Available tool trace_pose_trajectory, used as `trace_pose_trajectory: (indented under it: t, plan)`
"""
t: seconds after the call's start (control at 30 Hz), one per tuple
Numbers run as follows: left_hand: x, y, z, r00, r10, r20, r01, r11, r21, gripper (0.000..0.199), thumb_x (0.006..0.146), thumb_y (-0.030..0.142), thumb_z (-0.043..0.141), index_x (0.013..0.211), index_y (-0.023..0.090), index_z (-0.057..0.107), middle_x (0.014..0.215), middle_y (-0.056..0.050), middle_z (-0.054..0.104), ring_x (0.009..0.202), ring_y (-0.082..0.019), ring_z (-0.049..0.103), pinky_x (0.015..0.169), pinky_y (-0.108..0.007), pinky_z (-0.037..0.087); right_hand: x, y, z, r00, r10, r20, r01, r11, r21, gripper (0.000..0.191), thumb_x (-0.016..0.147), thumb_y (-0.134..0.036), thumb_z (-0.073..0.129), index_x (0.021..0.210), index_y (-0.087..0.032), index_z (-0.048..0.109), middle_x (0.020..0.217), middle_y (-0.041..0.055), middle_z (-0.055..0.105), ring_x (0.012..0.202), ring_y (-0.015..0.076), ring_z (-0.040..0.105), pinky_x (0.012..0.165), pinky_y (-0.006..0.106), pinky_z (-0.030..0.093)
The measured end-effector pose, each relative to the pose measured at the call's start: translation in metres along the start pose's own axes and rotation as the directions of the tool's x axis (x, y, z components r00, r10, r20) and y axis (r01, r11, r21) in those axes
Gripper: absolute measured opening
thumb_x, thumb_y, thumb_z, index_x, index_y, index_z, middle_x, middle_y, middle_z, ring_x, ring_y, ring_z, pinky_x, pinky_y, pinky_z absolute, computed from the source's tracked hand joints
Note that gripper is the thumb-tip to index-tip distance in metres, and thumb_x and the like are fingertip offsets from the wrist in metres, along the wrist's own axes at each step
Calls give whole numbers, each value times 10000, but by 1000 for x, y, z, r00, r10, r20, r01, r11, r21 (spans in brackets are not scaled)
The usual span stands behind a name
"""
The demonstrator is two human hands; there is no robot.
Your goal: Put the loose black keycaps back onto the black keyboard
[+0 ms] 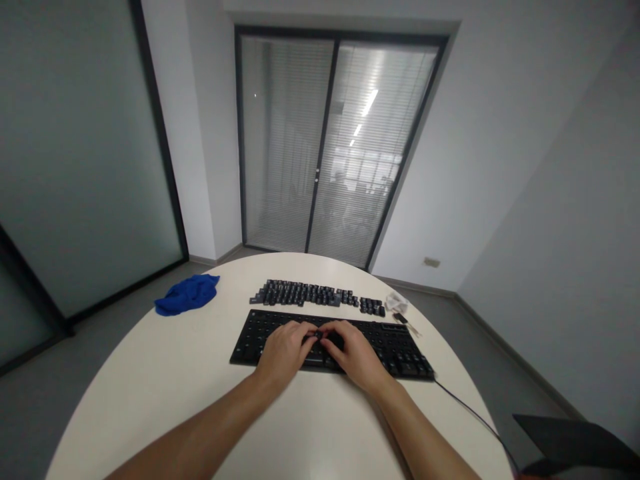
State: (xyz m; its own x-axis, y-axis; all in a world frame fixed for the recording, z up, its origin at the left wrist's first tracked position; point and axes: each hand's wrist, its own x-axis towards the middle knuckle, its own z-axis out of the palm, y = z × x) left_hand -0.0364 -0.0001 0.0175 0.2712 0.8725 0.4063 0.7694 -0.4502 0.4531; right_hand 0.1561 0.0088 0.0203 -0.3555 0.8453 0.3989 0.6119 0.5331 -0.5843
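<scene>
A black keyboard (245, 343) lies in front of me, with many of its key positions bare of caps. Over its middle, my left hand (284, 345) and my right hand (355, 348) meet at the fingertips. Thumbs and index fingers of both are closed around a small black keycap (319, 335), partly hidden by the fingers. Whether it touches the board I cannot tell. Just behind the keyboard, loose black keycaps (300, 293) are laid out in rows, with a smaller group of keycaps (371, 306) to the right.
On the round white table (150, 390), a crumpled blue cloth (187, 295) lies at the left. A crumpled clear wrapper (397, 302) and a small dark object (400, 318) sit at the right. The keyboard cable (470, 408) runs over the right edge near a dark chair (575, 440).
</scene>
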Motion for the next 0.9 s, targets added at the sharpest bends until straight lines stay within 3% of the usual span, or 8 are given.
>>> trace_pose_trajectory:
  t: [0.57,0.9]
  plan:
    - [-1,-2,2,1000,21,-16,-21,1000,15,94,926,182,615,971,210,692,963,-36,723,920,-210,680,832,-324,517,0,5,0,1000,-8,-29,9,1000,18,237,896,-271,674,1129,-273,717,1104,47,731,1055,235,652,971,399,486]
    - [-1,0,0,1000,13,-13,-14,1000,-27,108,940,201,598,1011,220,677,987,-28,724,936,-202,670,853,-330,511,0,2,-5,995,-92,40,90,995,47,239,954,-247,597,1160,-262,717,1124,64,732,1075,233,637,986,404,482]
